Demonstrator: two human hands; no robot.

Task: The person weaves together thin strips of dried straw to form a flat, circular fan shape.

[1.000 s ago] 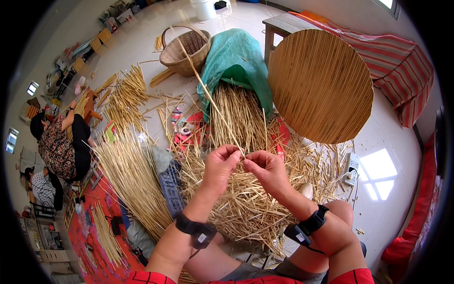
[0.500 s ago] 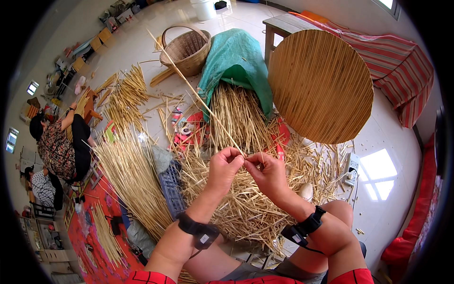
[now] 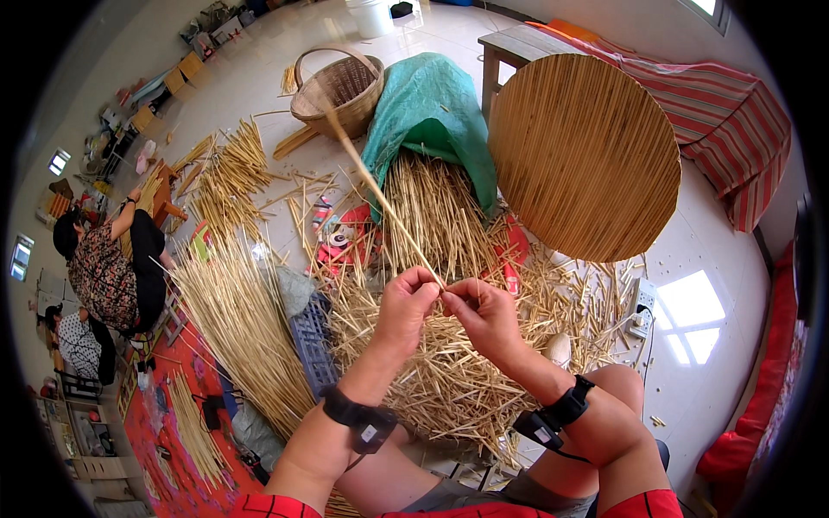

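Note:
A long, thin straw stalk (image 3: 393,216) slants from my fingers up and away to the left, its far end smeared by motion. My left hand (image 3: 406,304) pinches it close to its near end. Touching it from the other side, my right hand (image 3: 481,312) is closed on the same end, thumb and forefinger pressed together. The tip itself is hidden among the fingers. Under both hands spreads a heap of short cut straw pieces (image 3: 449,388). Past them, a thick bunch of stalks (image 3: 432,211) sticks out of a green woven sack (image 3: 430,99).
Long stalks (image 3: 237,319) lie over a blue crate (image 3: 313,345) at my left. A wicker basket (image 3: 354,91) stands beyond, near the sack. A round slatted panel (image 3: 587,160) leans against a bench (image 3: 518,43). A power strip (image 3: 641,308) lies right. Two people (image 3: 112,259) sit far left.
The stalk's far end has swung and now looks blurred. Both hands have stayed almost in place, still pinching its near end.

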